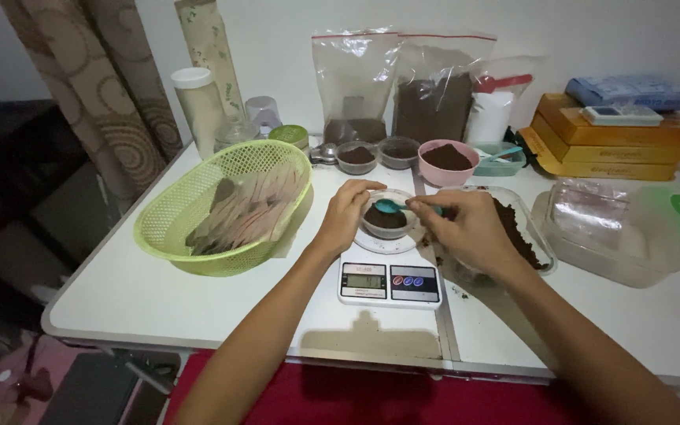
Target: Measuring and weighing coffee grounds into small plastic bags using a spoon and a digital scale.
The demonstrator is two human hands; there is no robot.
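Spoon (391, 207) lies crosswise, teal bowl pointing toward your left hand (345, 214), which cups the small powder-filled dish (385, 221) on the scale (389, 281); your right hand (466, 228) pinches its handle.

left: green basket (222, 206) blocks | right: clear tub (592, 236) | front: bare table (198, 303)

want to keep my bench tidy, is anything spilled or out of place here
Yes. Dark brown powder crumbs lie scattered on the white table, right of the white digital scale, beside the clear plastic tray of brown powder. The small clear cup on the scale sits upright.
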